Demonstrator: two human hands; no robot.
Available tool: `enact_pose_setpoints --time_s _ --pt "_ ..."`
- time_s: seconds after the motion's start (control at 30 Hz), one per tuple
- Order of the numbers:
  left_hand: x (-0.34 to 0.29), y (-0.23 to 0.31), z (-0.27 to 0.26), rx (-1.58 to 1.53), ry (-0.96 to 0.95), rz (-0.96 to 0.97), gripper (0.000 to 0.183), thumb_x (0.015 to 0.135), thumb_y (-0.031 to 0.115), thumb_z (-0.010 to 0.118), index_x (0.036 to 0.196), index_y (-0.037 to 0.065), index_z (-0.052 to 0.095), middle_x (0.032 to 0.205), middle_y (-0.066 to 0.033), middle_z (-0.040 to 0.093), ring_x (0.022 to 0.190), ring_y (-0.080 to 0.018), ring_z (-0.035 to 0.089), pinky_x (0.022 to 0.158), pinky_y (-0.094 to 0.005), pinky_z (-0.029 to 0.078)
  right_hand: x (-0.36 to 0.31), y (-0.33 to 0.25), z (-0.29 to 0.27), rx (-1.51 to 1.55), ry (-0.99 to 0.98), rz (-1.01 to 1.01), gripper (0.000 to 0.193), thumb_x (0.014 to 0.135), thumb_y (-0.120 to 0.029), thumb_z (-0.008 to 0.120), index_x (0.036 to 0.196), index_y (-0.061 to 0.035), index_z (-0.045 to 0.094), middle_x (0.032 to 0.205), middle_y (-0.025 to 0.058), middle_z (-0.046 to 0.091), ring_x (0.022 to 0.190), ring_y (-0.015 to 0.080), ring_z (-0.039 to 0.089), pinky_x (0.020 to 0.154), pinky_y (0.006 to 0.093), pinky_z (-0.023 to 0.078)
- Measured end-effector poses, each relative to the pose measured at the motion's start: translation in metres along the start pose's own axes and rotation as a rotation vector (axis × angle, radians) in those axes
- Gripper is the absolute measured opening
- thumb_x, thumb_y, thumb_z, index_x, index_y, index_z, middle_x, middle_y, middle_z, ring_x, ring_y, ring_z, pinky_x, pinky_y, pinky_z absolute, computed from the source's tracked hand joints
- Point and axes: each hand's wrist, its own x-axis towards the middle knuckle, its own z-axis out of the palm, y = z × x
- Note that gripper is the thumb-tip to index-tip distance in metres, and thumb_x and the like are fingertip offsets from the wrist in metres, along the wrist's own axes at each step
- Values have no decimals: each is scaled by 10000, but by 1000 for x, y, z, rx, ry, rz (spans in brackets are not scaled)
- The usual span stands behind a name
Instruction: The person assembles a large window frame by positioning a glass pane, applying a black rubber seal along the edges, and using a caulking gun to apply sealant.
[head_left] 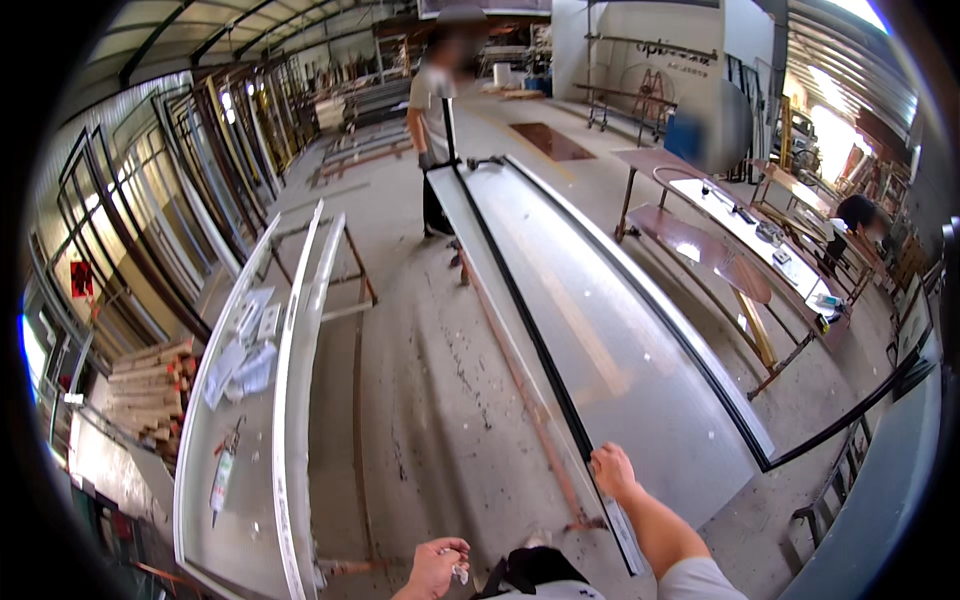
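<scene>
A long grey, see-through panel (640,400) lies in front of me, slanting from lower right to the far middle. Black frame strips (535,350) run along its two long sides. My right hand (612,470) is closed on the near part of the left strip, fingers bent over it. Low in the middle, away from the panel, my left hand (438,568) is curled around a small whitish crumpled scrap (460,574), too small to name. At the panel's far end stands a co-worker (430,120), one gloved hand by its corner, next to an upright black bar (449,130).
To the left, a white-framed panel (283,400) on a stand carries plastic bags (240,365) and a sealant tube (222,475). Frames lean along the left wall, above stacked timber (150,390). A worktable with tools (745,225) stands right; a black strip (840,420) juts out nearby.
</scene>
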Motion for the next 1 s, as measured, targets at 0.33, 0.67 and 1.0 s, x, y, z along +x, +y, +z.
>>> enact_pose_setpoints --time_s 0.33,0.67,1.0 --pt "125 16 32 -52 -201 -119 178 856 28 518 981 -44 622 693 -91 583 518 -156 538 459 -289 465 -10 -14 19 68 102 56 22 780 -99 632 761 -97 644 851 95 611 859 304 586 760 387 500" --pt "326 8 106 338 -605 -126 213 759 -60 511 864 -25 692 749 -81 642 671 -139 602 586 -257 484 -2 -27 14 30 0 256 100 820 -147 605 907 -99 623 947 120 607 940 317 591 774 398 511" --pt "434 -11 186 640 -1259 362 222 803 98 550 949 3 687 743 -83 653 672 -121 609 649 -273 497 11 -70 2 -271 -239 623 140 812 -160 576 886 -41 578 946 147 543 954 313 552 839 394 466"
